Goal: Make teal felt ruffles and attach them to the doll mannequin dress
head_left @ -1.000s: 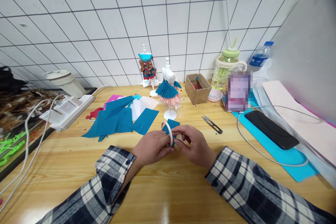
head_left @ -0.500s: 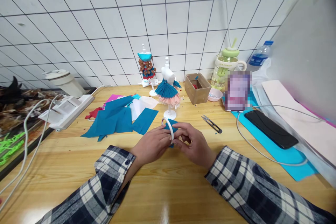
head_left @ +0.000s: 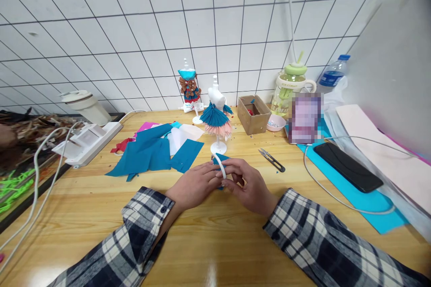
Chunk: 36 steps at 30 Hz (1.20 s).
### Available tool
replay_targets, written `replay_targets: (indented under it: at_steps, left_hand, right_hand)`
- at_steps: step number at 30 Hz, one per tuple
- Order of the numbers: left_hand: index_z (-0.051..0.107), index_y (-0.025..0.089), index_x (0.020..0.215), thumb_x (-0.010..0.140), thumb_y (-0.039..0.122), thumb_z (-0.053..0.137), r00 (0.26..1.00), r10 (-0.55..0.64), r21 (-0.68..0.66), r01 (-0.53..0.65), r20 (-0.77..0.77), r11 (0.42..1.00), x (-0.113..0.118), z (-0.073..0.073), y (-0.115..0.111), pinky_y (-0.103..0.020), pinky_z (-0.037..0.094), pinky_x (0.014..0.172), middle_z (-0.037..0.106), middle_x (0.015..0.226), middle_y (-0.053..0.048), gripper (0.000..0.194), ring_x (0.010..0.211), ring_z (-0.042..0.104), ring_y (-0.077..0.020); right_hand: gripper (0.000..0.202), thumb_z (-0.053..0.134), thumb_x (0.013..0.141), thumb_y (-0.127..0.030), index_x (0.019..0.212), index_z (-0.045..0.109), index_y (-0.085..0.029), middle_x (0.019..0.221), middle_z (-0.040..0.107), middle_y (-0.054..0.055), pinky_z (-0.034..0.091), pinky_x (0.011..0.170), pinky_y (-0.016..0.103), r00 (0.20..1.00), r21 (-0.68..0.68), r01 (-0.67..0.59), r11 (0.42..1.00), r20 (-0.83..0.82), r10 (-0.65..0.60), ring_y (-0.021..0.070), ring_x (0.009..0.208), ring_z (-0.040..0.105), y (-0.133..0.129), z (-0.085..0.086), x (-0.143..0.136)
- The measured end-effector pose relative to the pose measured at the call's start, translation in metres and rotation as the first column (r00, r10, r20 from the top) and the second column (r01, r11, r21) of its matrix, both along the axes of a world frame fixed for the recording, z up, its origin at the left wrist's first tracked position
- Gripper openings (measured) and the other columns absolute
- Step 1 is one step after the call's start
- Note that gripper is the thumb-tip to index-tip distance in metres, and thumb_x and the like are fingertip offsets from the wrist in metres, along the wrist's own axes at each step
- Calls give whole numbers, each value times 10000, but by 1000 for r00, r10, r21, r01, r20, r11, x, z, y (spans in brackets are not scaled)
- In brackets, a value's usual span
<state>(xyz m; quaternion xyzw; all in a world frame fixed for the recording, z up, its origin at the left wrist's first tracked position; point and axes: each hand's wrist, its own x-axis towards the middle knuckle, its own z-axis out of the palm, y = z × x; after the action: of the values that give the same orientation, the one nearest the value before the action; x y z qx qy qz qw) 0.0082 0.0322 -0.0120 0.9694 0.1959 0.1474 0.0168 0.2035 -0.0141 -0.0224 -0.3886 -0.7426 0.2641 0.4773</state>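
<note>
A narrow white tape roll [head_left: 218, 164] stands on edge between my hands, over a small piece of teal paper [head_left: 220, 158]. My right hand [head_left: 247, 184] pinches the roll's near right side with thumb and fingers. Across the teal piece lies my left hand [head_left: 198, 184], back upward, its fingers pressed together on the paper and its thumb hidden. Just beyond stands a small white dress form [head_left: 215, 98] in a teal and pink pleated dress. Thread snips [head_left: 272, 160] lie to the right, and larger teal sheets [head_left: 144, 154] to the left.
At the back are a second dressed form [head_left: 189, 85], a cardboard box [head_left: 254, 116], a pink bowl [head_left: 276, 123], a green-lidded bottle [head_left: 292, 85] and a propped phone [head_left: 305, 119]. A black phone [head_left: 348, 167] and cable lie right. A power strip [head_left: 92, 143] is left.
The tape roll has tilted lower and shifted slightly right with my right hand. My left hand has barely moved. A blurred brownish shape has appeared at the far left edge.
</note>
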Motion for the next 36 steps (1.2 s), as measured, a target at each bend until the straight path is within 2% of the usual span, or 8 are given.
replay_targets:
  at_steps: [5,8,14,18,22,25,30,36]
  left_hand:
    - [500,210,1291,924,298,491,991,1,-177,23,136,984,2,6,-6,-383,414,1053,606,1274,-98,377,1200,540,-204]
    - [544,216,1233,938,232,454,986,-32,-114,51,163,992,1,4,-4,-377,422,1045,654,1201,-77,308,1165,567,-186]
    - [588,201,1184,928,209,463,1000,-11,-11,12,26,1000,-3,-4,1,-440,420,1050,679,1162,-70,285,1228,522,-232]
    - [576,221,1208,887,268,546,993,95,-158,-82,76,984,-2,-3,-3,-487,347,1104,618,1264,-82,326,1273,479,-248]
    - [586,246,1207,892,288,545,971,112,-269,-53,211,962,1,1,-8,-435,410,1059,631,1233,-81,321,1209,535,-226]
    - [590,246,1197,930,218,469,968,85,-219,-32,236,975,2,2,-8,-381,443,1024,664,1185,-62,295,1188,556,-191]
    - [638,234,1095,925,221,477,989,35,-42,-29,142,999,-3,-1,-4,-417,407,1067,671,1197,-49,233,1224,536,-198]
    - [582,215,1183,908,254,497,993,5,-92,6,116,996,-3,0,-7,-455,340,1119,632,1254,-72,290,1295,461,-218]
  right_hand:
    - [386,654,808,-219,1177,548,-259,988,682,37,483,701,321,999,85,29,996,38,-32,183,795,591,1,2,-1]
    - [403,651,809,-208,1194,543,-261,1009,685,39,488,729,327,998,115,-1,993,60,-6,193,860,599,0,3,0]
    - [392,586,861,-231,1238,477,-238,1016,704,50,485,672,314,999,68,24,997,22,-25,174,777,610,0,3,2]
    - [342,631,840,-244,1169,539,-243,1008,707,49,486,674,324,994,109,96,989,37,-100,192,817,619,2,4,1]
    - [390,633,843,-227,1215,528,-280,914,716,17,492,687,324,998,194,14,981,52,-25,186,809,615,1,5,0]
    - [417,630,839,-238,1237,509,-275,989,706,32,486,660,316,998,206,16,978,48,-27,182,810,602,-1,7,1]
    - [359,585,859,-235,1205,492,-248,960,704,36,472,622,315,991,156,135,978,-29,-133,155,664,545,-1,7,2]
    - [371,645,821,-230,1163,504,-259,901,696,24,465,610,306,996,171,93,981,-26,-89,170,710,554,-1,4,-1]
